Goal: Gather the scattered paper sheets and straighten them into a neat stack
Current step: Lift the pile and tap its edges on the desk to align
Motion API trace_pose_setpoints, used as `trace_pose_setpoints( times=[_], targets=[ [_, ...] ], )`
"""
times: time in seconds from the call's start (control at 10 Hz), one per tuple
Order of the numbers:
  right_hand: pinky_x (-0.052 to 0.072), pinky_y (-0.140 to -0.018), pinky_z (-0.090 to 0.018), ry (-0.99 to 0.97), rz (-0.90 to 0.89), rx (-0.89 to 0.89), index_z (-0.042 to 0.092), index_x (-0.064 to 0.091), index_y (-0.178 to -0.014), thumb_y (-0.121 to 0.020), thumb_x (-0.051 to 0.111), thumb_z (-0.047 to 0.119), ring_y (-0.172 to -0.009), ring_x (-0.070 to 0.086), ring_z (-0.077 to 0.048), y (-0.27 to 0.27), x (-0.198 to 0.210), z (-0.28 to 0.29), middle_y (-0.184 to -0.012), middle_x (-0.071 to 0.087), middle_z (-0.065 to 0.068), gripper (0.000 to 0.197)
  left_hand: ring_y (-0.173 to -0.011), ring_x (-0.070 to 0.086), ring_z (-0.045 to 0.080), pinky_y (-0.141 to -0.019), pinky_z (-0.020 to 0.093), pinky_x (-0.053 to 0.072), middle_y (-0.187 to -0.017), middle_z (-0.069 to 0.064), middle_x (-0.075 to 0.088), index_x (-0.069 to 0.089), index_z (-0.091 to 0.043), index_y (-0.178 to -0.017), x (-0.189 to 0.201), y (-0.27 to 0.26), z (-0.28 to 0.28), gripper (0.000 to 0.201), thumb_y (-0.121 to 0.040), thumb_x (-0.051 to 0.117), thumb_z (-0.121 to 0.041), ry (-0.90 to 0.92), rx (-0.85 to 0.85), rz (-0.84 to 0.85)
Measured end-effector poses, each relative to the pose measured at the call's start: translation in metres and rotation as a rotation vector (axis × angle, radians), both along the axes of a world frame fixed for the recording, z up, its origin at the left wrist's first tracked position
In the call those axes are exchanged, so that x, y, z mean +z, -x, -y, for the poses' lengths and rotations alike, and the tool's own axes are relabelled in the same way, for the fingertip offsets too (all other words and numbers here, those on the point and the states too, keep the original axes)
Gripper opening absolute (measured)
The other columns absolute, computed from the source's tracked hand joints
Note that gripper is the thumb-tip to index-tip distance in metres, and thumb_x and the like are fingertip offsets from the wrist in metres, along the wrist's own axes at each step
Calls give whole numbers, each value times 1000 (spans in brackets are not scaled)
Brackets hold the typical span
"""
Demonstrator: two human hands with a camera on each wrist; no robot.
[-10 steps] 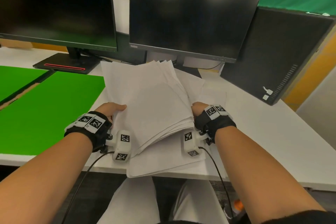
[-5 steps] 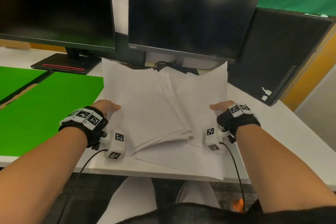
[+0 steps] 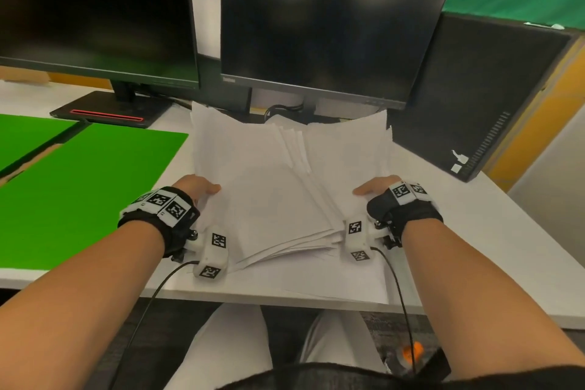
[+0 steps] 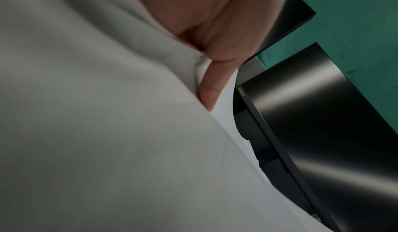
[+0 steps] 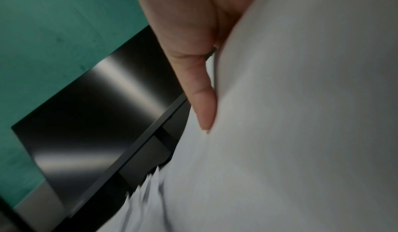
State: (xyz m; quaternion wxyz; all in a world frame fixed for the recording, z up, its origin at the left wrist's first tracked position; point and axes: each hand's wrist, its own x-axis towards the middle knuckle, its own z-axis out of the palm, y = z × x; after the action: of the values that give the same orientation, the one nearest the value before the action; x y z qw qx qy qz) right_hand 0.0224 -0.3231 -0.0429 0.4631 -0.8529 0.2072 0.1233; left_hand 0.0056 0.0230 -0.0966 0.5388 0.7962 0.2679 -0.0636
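Paper sheets (image 3: 278,187) lie fanned between our left hand (image 3: 198,188) and right hand (image 3: 375,187), both gripping opposite side edges, long axis running toward the desk's (image 3: 474,250) far edge.

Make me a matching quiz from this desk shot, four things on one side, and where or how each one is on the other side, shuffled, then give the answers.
Things:
1. left hand
2. right hand
3. green mat
4. computer tower

Places or states:
A. lies flat on the desk, left of the paper sheets
B. stands at the far right, beside the middle monitor
C. grips the left edge of the fanned sheets, thumb on top
D. grips the right edge of the fanned sheets, thumb on top

Pairs: 1-C, 2-D, 3-A, 4-B
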Motion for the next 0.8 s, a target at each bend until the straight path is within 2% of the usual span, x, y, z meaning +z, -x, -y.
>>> trace_pose_setpoints(
  times=[0.1, 0.2, 0.3, 0.4, 0.5, 0.6, 0.7, 0.8],
  targets=[
    [39, -57, -21, 81, 31, -3, 2, 46, -132, -81, 68, 14, -126, 48, -31, 6, 26, 16, -139, 48, -15, 57, -132, 46, 38, -111, 46, 38, -141, 26, 48, 46, 8, -133, 7, 3, -5, 53, -87, 62, -13, -47, 36, -12],
    [47, -70, -25, 371, 95, 51, 2, 45, -133, -84, 64, 14, -126, 47, -33, 3, 33, 21, -139, 47, -16, 54, -134, 43, 38, -112, 43, 36, -143, 26, 45, 44, 9, -135, 13, 4, -7, 52, -90, 59, -14, -111, 34, -21],
    [41, -97, -37, 627, 130, 207, 5, 48, -130, -82, 66, 13, -123, 48, -35, -3, 40, 19, -136, 49, -17, 52, -134, 43, 37, -110, 40, 35, -143, 25, 45, 44, 9, -135, 19, 4, 2, 52, -90, 58, -12, -151, 3, -14],
    [43, -93, -39, 661, 245, 194, -4, 55, -120, -89, 51, 3, -114, 54, -38, -1, 66, 9, -125, 56, -22, 31, -133, 44, 36, -107, 38, 36, -142, 25, 46, 44, 10, -134, 27, 4, 11, 50, -90, 58, -11, -193, 0, 0],
    [44, -82, -36, 645, 432, 62, -5, 59, -114, -93, 38, 0, -108, 56, -41, 4, 85, 15, -118, 59, -26, 30, -132, 45, 37, -105, 38, 37, -141, 25, 47, 44, 10, -134, 34, 4, 14, 50, -90, 57, -11, -231, 3, 15],
    [44, -81, -36, 581, 525, -9, -1, 59, -116, -93, 36, 1, -108, 55, -42, 11, 96, 25, -118, 60, -25, 33, -132, 45, 37, -105, 38, 37, -141, 25, 47, 44, 11, -133, 38, 6, 17, 48, -91, 56, -9, -252, -6, 19],
    [44, -86, -35, 508, 642, -115, 2, 57, -120, -94, 39, 3, -111, 55, -40, 17, 104, 30, -121, 59, -24, 32, -132, 45, 36, -105, 37, 36, -142, 25, 47, 44, 10, -134, 40, 7, 21, 47, -92, 54, -8, -261, -10, 27],
    [43, -92, -34, 387, 787, -204, 10, 54, -127, -94, 41, 3, -116, 54, -36, 20, 113, 33, -127, 58, -18, 37, -132, 44, 36, -105, 36, 36, -142, 25, 47, 43, 10, -135, 42, 9, 25, 48, -92, 54, -7, -261, -20, 39]
  ],
)
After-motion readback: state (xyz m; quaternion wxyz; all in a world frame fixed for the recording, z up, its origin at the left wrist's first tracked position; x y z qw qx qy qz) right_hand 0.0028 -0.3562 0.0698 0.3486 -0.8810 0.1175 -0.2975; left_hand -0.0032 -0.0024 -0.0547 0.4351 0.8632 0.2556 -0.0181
